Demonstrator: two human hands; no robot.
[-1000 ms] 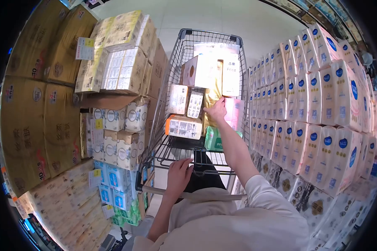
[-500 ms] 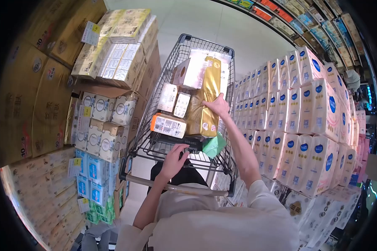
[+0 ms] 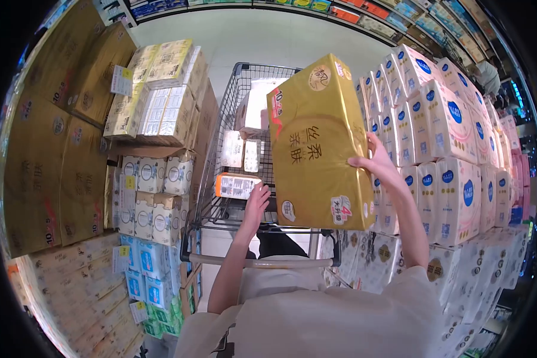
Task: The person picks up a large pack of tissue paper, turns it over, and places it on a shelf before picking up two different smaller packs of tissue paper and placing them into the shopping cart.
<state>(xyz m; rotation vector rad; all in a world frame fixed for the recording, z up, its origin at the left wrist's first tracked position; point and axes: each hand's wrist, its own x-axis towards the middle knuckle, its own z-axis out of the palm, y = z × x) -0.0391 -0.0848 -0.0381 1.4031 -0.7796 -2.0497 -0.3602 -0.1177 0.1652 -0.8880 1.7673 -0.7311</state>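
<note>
Gold tissue pack (image 3: 316, 143), between both hands (raised)

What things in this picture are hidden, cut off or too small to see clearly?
Head view:
- Left hand: its fingertips go behind the gold pack, so the grip is hidden.
- Shopping cart: the gold pack covers its right half and the goods there.
- Small print on the orange and white pack: too small to read.
- Person at upper right: cut off by the dark lens edge.
</note>
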